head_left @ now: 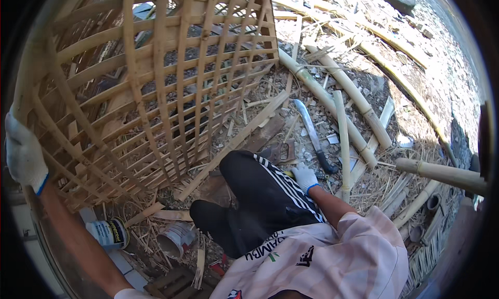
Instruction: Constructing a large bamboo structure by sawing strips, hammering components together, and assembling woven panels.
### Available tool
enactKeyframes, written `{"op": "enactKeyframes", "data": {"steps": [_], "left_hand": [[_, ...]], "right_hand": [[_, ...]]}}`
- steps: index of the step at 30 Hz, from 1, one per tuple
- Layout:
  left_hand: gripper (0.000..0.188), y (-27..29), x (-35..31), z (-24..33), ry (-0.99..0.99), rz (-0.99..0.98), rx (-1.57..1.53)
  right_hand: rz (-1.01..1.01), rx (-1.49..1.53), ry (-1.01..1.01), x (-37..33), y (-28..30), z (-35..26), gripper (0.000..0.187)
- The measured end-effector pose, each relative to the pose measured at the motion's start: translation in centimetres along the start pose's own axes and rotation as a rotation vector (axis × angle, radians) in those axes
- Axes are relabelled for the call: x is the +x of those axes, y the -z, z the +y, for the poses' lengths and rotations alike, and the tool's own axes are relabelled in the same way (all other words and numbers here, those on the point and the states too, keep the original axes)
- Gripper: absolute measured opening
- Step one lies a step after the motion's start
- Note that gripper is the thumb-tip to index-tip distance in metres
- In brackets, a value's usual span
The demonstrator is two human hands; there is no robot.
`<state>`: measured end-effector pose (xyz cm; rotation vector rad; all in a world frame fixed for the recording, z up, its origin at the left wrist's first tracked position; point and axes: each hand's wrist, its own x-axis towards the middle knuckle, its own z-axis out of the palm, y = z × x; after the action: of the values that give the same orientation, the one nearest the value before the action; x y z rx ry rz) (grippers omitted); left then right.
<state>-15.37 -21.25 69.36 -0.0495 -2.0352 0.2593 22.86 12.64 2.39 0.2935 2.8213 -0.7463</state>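
Note:
A large woven bamboo lattice (158, 75) stands tilted on my left. My left hand (25, 151), in a white glove with a blue cuff, is closed on its outer edge. Down by my bent knee, my right hand (303, 178), gloved the same way, reaches toward the ground with curled fingers. A bit of something yellow shows beside those fingers; the rest is hidden. Just past this hand lies a machete (311, 130) with a curved blade and black handle. A handsaw (280, 152) with a brown handle rests between the hand and the lattice.
Thick bamboo poles (332, 99) lie ahead to the right, and another pole (442, 175) juts in from the right. A flat bamboo strip (234, 145) crosses in front of my knees. Two buckets, one labelled (107, 233) and one dirty (176, 239), sit at lower left. Shavings litter the ground.

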Motion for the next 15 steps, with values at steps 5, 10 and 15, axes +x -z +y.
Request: {"op": "enactKeyframes", "data": {"steps": [5, 10, 15], "left_hand": [[0.038, -1.1, -3.0, 7.5, -0.217, 0.355, -0.236], [0.035, 0.8, -2.6, 5.4, -0.224, 0.323, -0.183], [0.031, 0.9, -2.5, 5.5, -0.257, 0.314, -0.273]], "right_hand": [[-0.261, 0.049, -0.063, -0.4, 2.3, 3.7, 0.034], [-0.281, 0.082, 0.028, -0.1, 4.3, 0.8, 0.040], [0.058, 0.412, -0.060, 0.2, 9.9, -4.3, 0.037]]}}
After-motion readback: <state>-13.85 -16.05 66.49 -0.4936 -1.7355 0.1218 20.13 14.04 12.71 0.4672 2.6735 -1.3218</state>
